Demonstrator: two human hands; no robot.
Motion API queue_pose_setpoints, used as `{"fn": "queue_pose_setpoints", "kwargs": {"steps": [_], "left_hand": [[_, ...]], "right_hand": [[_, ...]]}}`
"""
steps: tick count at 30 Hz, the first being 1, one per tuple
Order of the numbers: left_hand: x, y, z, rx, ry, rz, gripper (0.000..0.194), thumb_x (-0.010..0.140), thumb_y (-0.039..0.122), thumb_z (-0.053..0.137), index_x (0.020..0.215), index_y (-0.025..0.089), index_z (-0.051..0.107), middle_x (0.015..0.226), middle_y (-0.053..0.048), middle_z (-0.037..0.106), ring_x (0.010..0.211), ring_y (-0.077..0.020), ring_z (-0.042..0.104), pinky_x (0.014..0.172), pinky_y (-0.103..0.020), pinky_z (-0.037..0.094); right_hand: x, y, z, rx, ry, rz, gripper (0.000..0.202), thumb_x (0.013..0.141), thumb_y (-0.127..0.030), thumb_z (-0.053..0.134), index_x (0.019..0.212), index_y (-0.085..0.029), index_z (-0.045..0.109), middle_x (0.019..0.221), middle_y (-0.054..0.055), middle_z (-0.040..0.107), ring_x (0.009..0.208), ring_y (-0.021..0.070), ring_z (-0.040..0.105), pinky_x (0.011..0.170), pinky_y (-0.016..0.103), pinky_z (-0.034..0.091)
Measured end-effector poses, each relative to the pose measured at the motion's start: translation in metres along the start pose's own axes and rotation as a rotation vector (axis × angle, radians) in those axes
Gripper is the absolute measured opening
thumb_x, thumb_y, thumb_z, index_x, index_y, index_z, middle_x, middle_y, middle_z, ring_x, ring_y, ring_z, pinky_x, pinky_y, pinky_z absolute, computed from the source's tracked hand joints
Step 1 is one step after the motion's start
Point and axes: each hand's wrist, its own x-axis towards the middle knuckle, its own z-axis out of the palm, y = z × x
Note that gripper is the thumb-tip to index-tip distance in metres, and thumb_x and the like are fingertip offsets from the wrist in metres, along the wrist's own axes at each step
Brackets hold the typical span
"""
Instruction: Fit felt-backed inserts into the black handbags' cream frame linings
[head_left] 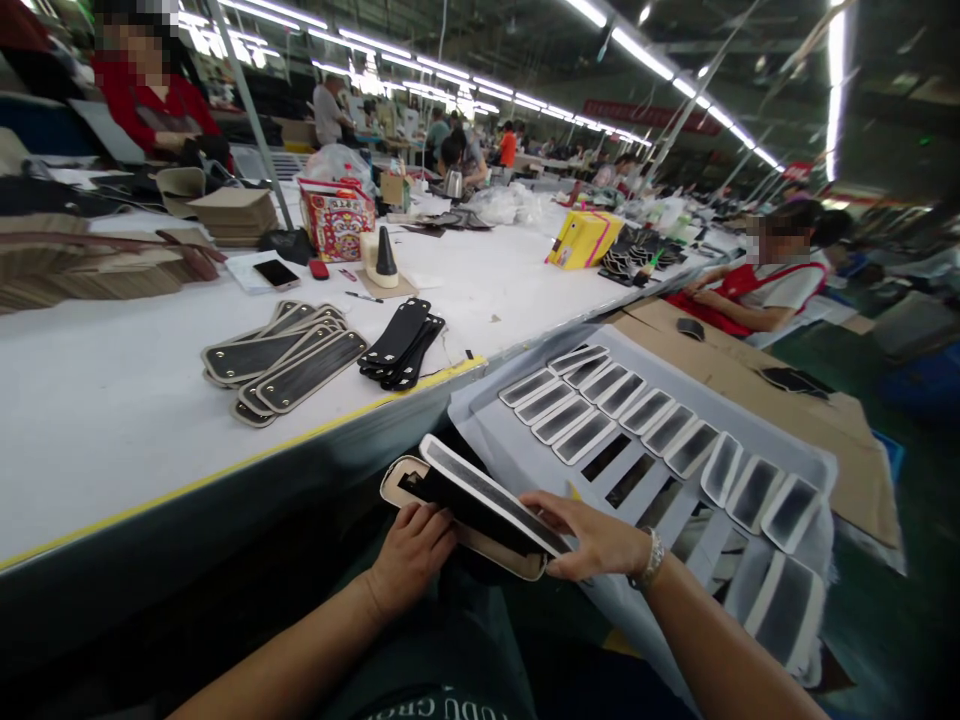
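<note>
My left hand (414, 562) is closed on a long beige panel (501, 552) with rounded ends and a black inner face, held over my lap. Above it, tilted, is a narrow dark strip with a white border (487, 490). The fingers and thumb of my right hand (596, 538) grip the near right end of that strip. Close to my right hand lies a pale slotted sheet (517, 365) bearing rows of similar white-edged dark pieces (664, 428). What lies under my left fingers is hidden.
On the white table (135, 430) lie beige-edged dark straps (285, 360) and a stack of black straps (403, 345). Behind them stand a black-tipped cone (385, 258), a phone (276, 273) and a patterned red bag (337, 222). A co-worker in a red apron (772, 285) sits at right beside cardboard (750, 400).
</note>
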Motion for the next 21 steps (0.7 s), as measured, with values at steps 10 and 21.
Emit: {"fn": "queue_pose_setpoints", "kwargs": {"steps": [10, 21], "left_hand": [[-0.001, -0.003, 0.000, -0.023, -0.076, -0.018, 0.014, 0.083, 0.017, 0.056, 0.094, 0.017, 0.064, 0.100, -0.007, 0.064, 0.094, -0.0217, 0.054, 0.085, -0.039, 0.039], [-0.005, -0.006, -0.003, -0.086, -0.030, -0.010, 0.011, 0.083, 0.015, 0.052, 0.082, 0.017, 0.062, 0.081, -0.004, 0.061, 0.083, -0.0186, 0.053, 0.080, -0.037, 0.039]], "right_hand": [[0.031, -0.028, 0.007, -0.258, -0.001, 0.063, 0.066, 0.062, -0.035, 0.071, 0.123, -0.018, 0.049, 0.112, 0.006, 0.058, 0.099, 0.0238, 0.055, 0.089, 0.033, 0.043], [0.037, -0.028, 0.031, -0.491, 0.133, 0.129, 0.073, 0.059, -0.039, 0.072, 0.125, -0.019, 0.048, 0.114, 0.010, 0.052, 0.100, 0.0273, 0.054, 0.092, 0.041, 0.041]]}}
